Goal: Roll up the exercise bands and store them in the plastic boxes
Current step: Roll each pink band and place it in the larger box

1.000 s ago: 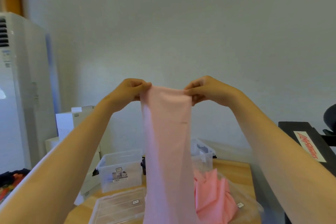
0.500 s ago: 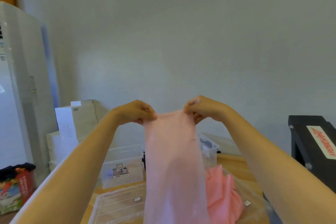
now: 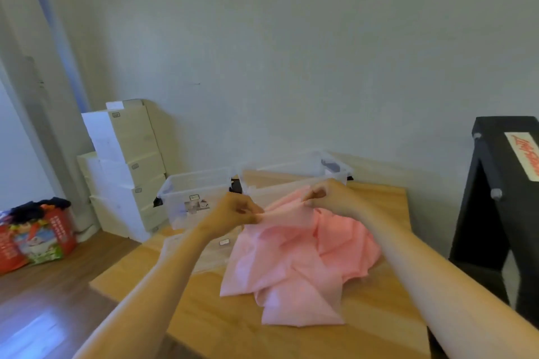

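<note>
Both hands [image 3: 233, 211] [image 3: 332, 197] have lowered the pink band [image 3: 291, 256] onto the table [image 3: 204, 315].

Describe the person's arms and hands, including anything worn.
The left arm and right arm are bare, with no sleeves in view. The left hand and right hand wear no gloves, and no watch or bracelet shows. Any rings are too blurred to tell.

Head camera: worn on the person's head, looking forward and down.
Faces: wooden table [image 3: 379, 318], wall [image 3: 291, 38] behind.
Nearness: close above the table.
</note>
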The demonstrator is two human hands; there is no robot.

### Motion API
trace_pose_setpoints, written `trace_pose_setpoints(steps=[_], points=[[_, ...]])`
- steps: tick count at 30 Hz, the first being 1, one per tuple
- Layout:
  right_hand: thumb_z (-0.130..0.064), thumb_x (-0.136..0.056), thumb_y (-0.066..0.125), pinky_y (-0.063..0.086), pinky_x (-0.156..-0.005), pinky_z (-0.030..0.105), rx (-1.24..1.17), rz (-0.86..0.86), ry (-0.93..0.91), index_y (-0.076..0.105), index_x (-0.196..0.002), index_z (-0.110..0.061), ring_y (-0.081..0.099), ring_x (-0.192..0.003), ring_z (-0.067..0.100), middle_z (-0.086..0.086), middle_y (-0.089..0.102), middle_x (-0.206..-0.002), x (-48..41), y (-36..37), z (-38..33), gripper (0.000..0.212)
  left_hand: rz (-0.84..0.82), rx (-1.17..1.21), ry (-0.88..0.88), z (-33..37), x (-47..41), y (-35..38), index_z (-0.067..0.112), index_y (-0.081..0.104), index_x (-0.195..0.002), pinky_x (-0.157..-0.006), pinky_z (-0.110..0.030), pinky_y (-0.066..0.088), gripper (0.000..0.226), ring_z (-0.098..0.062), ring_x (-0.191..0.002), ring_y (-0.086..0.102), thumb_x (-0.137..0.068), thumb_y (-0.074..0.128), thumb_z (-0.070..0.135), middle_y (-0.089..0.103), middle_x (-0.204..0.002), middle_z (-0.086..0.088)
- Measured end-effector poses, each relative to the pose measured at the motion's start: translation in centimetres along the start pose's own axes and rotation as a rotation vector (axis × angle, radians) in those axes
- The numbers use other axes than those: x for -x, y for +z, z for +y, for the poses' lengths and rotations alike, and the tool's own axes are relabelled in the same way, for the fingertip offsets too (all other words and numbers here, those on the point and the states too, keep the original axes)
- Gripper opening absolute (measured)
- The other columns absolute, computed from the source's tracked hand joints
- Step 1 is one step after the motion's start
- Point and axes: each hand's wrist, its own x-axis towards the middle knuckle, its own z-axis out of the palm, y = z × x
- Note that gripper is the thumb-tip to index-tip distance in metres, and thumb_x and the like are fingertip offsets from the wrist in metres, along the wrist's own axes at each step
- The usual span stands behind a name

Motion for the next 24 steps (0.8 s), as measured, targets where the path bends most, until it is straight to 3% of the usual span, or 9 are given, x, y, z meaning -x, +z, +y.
trace_pose_setpoints(steps=[2, 5, 9, 12, 15, 19, 22, 24], points=[[-0.008, -0.086, 0.068, 0.039, -0.068, 0.002, -0.041, -0.073, 0.031, 0.074, -0.097, -0.009, 0.059, -0.078, -0.004, 0.0, 0.071, -0.093, 1.9, 1.8, 2.0, 0.013, -0.036, 0.069, -0.069, -1.8, 2.4, 2.1, 0.015, 0.071, -0.069, -0.08, -0.022, 0.055, 0.022, -0.011, -0.09, 0.072, -0.077, 0.076, -0.005, 0.075, -0.088, 0.003], [-0.005, -0.084, 0.069, 0.042, -0.075, 0.008, -0.112, -0.202, 0.065, 0.074, -0.096, -0.012, 0.061, -0.076, -0.011, 0.001, 0.073, -0.093, 4.4, 3.5, 3.6, 0.014, -0.095, 0.118, -0.134, -3.3, 5.4, 4.3, 0.004, 0.068, -0.074, -0.081, -0.027, 0.055, 0.012, -0.015, -0.09, 0.072, -0.08, 0.074, -0.004, 0.075, -0.089, -0.009], [-0.003, -0.084, 0.068, 0.047, -0.067, 0.017, -0.228, -0.422, 0.164, 0.073, -0.095, -0.01, 0.062, -0.071, 0.003, -0.004, 0.069, -0.077, 7.1, 3.9, 3.7, 0.014, -0.289, 0.114, -0.191, -3.8, 8.2, 5.2, 0.009, 0.07, -0.078, -0.073, -0.026, 0.052, 0.008, -0.015, -0.071, 0.067, -0.082, 0.077, 0.011, 0.073, -0.076, -0.009], [-0.012, -0.085, 0.07, 0.043, -0.056, 0.017, -0.15, -0.577, 0.218, 0.073, -0.1, -0.011, 0.061, -0.065, 0.003, -0.006, 0.07, -0.074, 8.1, 4.2, 3.1, 0.015, -0.35, 0.136, -0.223, -3.7, 9.2, 5.4, 0.015, 0.074, -0.083, -0.081, -0.026, 0.052, 0.003, -0.016, -0.081, 0.07, -0.083, 0.076, 0.012, 0.075, -0.085, -0.004], [-0.007, -0.083, 0.071, 0.051, -0.074, 0.014, -0.277, -0.393, 0.203, 0.07, -0.106, -0.001, 0.07, -0.087, 0.012, 0.008, 0.074, -0.095, 7.6, 4.8, 3.0, 0.023, -0.248, 0.234, -0.242, -4.0, 9.2, 5.6, 0.004, 0.075, -0.092, -0.093, -0.036, 0.054, 0.009, -0.025, -0.096, 0.071, -0.082, 0.074, 0.005, 0.076, -0.096, -0.012], [-0.009, -0.08, 0.074, 0.046, -0.092, 0.021, -0.163, -0.13, 0.066, 0.072, -0.103, -0.009, 0.064, -0.1, 0.012, 0.003, 0.072, -0.105, 5.9, 6.7, 3.5, 0.023, -0.096, 0.171, -0.224, -5.2, 8.3, 6.4, 0.016, 0.075, -0.093, -0.099, -0.038, 0.051, 0.013, -0.014, -0.1, 0.069, -0.081, 0.076, 0.011, 0.075, -0.099, 0.0], [-0.014, -0.081, 0.073, 0.034, -0.107, 0.026, -0.009, 0.005, 0.007, 0.067, -0.116, -0.012, 0.05, -0.126, 0.015, 0.003, 0.06, -0.13, 4.3, 8.7, 4.1, 0.036, 0.078, -0.018, -0.219, -6.7, 7.0, 7.4, 0.022, 0.065, -0.118, -0.108, -0.032, 0.04, 0.038, -0.012, -0.119, 0.056, -0.082, 0.077, 0.02, 0.063, -0.125, 0.006], [-0.02, -0.084, 0.071, 0.021, -0.113, 0.024, 0.191, -0.01, -0.008, 0.055, -0.132, -0.01, 0.033, -0.139, 0.015, 0.004, 0.042, -0.148, 2.9, 9.7, 4.7, 0.051, 0.121, -0.091, -0.251, -7.6, 6.0, 7.9, 0.016, 0.053, -0.136, -0.109, -0.025, 0.029, 0.057, -0.018, -0.135, 0.042, -0.084, 0.076, 0.024, 0.05, -0.143, 0.001]])
